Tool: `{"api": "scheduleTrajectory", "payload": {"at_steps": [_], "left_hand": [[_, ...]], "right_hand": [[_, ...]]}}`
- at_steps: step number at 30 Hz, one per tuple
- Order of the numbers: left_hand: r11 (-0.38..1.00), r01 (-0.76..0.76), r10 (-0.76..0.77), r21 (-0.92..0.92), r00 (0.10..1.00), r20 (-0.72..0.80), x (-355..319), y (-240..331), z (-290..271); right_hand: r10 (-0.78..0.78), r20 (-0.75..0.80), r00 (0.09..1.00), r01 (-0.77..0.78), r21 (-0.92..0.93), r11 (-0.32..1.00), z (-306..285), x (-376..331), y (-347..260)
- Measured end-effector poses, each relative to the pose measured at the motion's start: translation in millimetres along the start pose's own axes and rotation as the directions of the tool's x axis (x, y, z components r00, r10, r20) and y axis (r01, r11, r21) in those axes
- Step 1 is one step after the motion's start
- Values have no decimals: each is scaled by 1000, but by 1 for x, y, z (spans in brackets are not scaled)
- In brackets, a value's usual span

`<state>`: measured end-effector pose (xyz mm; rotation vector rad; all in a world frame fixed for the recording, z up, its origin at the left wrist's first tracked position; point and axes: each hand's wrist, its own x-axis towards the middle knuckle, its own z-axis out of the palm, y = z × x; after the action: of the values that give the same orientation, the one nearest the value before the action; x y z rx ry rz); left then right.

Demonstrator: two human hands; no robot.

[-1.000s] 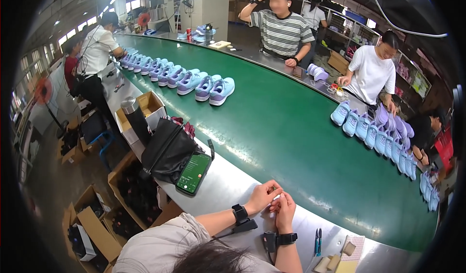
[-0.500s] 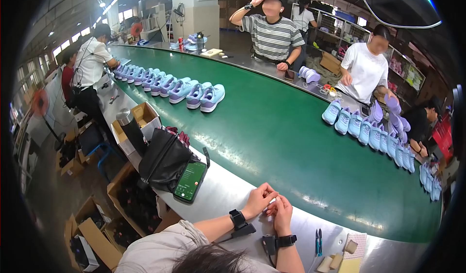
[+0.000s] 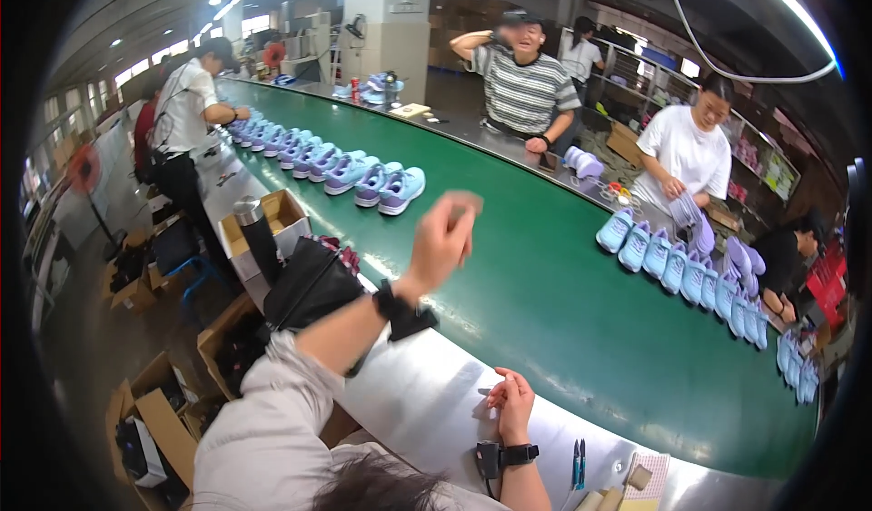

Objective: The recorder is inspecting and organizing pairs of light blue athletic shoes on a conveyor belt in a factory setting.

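My left hand [image 3: 442,243] is raised over the green conveyor belt [image 3: 545,302], right of the near end of a row of light blue and lilac sneakers [image 3: 400,190] and apart from them. Its fingers look bent, but motion smears them, and anything in them is hidden. Low over the bare metal table edge [image 3: 422,379] is my right hand [image 3: 515,404]. Its fingers are loosely curled and slightly apart, with nothing visible in them. Black straps with small boxes circle both wrists. Blue-handled snips [image 3: 579,464] lie to the right of my right hand.
Left of my arm stand a black bag [image 3: 313,284], a dark flask [image 3: 258,238] and an open carton [image 3: 286,216]. More sneakers [image 3: 672,267] line the belt's far right, where a person in white [image 3: 686,148] handles shoes. A yellowish block [image 3: 639,477] lies near the snips.
My left hand has parted from my right and swung up and forward over the belt. My left arm now covers the phone. The right hand stays near the table edge.
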<state>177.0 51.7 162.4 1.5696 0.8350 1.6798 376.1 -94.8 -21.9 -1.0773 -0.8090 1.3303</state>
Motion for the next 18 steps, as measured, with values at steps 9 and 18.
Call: {"api": "scheduleTrajectory", "payload": {"at_steps": [9, 18], "left_hand": [[965, -85, 133, 249, 974, -182, 187, 212, -120], [783, -274, 476, 558, 842, -254, 137, 274, -167]], "right_hand": [[21, -15, 1000, -20, 51, 998, -13, -13, -3], [31, 22, 999, -32, 59, 998, -19, -15, -2]]}}
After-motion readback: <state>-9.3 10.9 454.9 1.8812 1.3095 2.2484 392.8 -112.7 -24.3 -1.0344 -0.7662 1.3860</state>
